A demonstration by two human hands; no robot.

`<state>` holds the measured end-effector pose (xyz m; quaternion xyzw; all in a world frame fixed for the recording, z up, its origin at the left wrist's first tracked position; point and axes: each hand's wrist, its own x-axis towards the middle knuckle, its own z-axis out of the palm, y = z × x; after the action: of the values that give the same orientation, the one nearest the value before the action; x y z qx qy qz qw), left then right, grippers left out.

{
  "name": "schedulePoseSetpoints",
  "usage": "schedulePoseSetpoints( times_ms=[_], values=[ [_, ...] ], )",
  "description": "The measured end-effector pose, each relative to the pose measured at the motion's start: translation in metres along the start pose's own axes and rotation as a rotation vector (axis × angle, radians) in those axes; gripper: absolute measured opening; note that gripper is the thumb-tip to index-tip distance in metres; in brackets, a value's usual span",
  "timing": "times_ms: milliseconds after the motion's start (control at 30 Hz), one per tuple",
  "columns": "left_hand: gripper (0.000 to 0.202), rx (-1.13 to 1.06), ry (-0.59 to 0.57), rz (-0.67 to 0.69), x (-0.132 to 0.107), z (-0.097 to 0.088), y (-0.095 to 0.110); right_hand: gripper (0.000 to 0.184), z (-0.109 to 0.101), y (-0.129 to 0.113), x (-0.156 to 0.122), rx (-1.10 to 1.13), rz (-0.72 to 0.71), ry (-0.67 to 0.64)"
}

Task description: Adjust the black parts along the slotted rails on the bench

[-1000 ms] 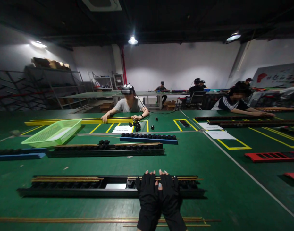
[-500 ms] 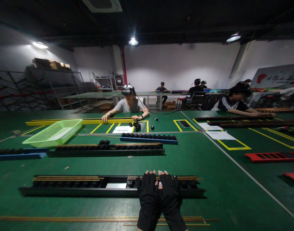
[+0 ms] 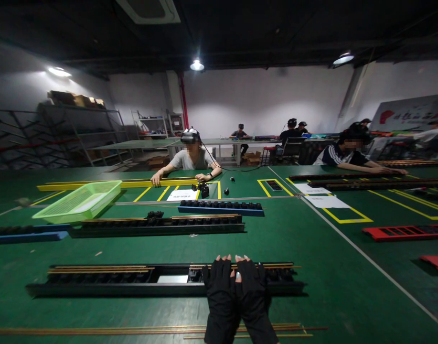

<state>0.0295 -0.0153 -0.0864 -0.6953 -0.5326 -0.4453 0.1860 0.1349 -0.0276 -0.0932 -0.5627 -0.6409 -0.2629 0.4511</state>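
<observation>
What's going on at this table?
Someone in black fingerless gloves has the left hand and right hand laid side by side across the nearest black rail, toward its right end. Thin brass-coloured rods lie along that rail, and loose rods lie on the table in front of it. Opposite, a co-worker rests a hand on a yellow rail.

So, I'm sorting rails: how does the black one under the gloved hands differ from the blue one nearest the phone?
The black rail looks longer than the blue rail. Golden rods lie along the black rail; none show atop the blue rail. Both hold rows of black parts.
</observation>
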Motion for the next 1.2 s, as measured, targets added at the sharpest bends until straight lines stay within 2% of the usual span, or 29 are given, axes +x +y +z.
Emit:
schedulePoseSetpoints(
  times_ms=[67, 233, 367, 567, 767, 900, 1200],
  values=[
    [0.039, -0.014, -0.022, -0.031, 0.000, -0.001, 0.001, 0.051, 0.000, 0.001, -0.001, -0.024, -0.026, -0.007],
    [0.049, -0.044, 0.060, -0.087, 0.006, -0.009, 0.012, 0.060, -0.002, 0.000, -0.001, -0.054, -0.040, -0.043],
    [0.052, -0.086, 0.075, -0.092, 0.014, -0.014, 0.019, 0.061, -0.004, -0.001, 0.001, -0.066, -0.027, -0.016],
    [0.049, -0.123, -0.010, 0.011, 0.011, -0.009, 0.015, 0.058, -0.005, 0.003, 0.000, -0.019, -0.025, -0.031],
    [0.043, -0.018, -0.093, 0.157, -0.002, 0.002, -0.001, 0.049, -0.003, 0.005, -0.002, 0.009, -0.034, -0.030],
    [0.044, 0.028, -0.103, 0.203, -0.006, 0.006, -0.006, 0.047, -0.003, 0.003, -0.002, 0.028, -0.044, -0.048],
    [0.042, 0.019, -0.086, 0.200, -0.011, 0.010, -0.008, 0.048, -0.006, 0.003, 0.002, 0.013, -0.064, -0.009]
  ],
)
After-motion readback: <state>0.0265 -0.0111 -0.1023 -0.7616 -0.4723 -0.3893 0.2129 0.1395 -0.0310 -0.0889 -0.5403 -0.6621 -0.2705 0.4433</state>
